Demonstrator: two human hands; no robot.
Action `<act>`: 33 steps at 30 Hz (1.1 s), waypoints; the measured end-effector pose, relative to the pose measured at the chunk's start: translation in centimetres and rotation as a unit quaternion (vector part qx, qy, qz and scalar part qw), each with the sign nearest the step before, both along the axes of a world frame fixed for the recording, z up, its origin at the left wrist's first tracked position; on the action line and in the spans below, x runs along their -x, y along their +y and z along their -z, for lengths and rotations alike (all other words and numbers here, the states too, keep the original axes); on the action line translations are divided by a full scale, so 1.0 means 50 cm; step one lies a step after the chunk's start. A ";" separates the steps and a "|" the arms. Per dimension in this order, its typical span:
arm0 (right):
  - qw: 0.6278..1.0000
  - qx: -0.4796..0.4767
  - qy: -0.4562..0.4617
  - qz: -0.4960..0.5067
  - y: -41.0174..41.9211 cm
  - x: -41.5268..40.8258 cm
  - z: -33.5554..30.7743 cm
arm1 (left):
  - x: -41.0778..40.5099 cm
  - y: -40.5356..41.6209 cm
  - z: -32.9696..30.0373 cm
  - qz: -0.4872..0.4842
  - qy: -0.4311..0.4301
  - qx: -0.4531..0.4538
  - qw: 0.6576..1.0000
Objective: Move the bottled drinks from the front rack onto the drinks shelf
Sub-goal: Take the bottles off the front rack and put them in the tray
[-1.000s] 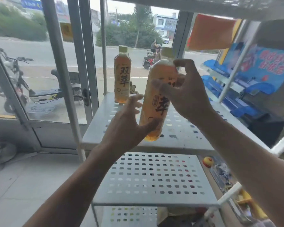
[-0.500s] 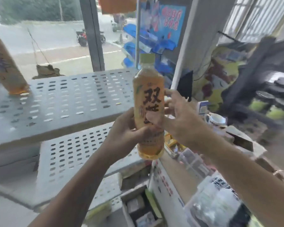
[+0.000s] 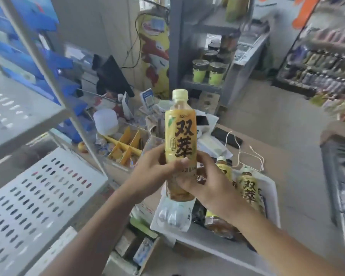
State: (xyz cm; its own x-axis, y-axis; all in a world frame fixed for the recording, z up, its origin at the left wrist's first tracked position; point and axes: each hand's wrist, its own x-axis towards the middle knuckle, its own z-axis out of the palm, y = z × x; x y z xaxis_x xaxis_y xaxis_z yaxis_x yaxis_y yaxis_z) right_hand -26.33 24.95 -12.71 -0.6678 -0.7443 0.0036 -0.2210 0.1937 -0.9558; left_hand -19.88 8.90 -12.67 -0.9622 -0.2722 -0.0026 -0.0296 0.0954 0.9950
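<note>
Above the white bin [image 3: 271, 188], both hands hold one upright bottle [image 3: 180, 136]. The left hand [image 3: 153, 172] and right hand [image 3: 205, 182] curl their fingers [image 3: 177, 163] round its lower half.

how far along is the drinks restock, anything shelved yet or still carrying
Nothing shelved shows in this view. In hand: one upright tea bottle, gripped low on its body by the left hand and the right hand, held in the air above the counter clutter. The drinks shelf cannot be told apart among the blurred shelves behind. At least two matching bottles lie in the white bin below the right hand.
</note>
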 end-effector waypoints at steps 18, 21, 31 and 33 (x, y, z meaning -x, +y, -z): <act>0.957 -0.055 0.013 0.285 0.177 -0.010 0.079 | 0.133 0.188 0.060 0.183 -0.072 -0.010 0.980; 0.953 -0.065 0.007 0.296 0.182 -0.007 0.083 | 0.136 0.191 0.065 0.191 -0.091 0.000 0.977; 0.940 -0.103 -0.003 0.324 0.187 0.011 0.100 | 0.134 0.180 0.063 0.149 -0.099 0.119 0.977; 0.932 -0.130 -0.013 0.338 0.202 0.016 0.111 | 0.131 0.173 0.062 0.103 -0.065 0.266 0.956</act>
State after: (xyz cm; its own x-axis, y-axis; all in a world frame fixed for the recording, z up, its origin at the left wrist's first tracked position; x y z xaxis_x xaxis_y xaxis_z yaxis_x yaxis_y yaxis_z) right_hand -27.14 35.05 -18.28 -0.9816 -0.1277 -0.1419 0.0585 0.5065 -0.8603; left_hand -26.42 17.57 -15.79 -0.9966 -0.0719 -0.0394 -0.0749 0.6045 0.7931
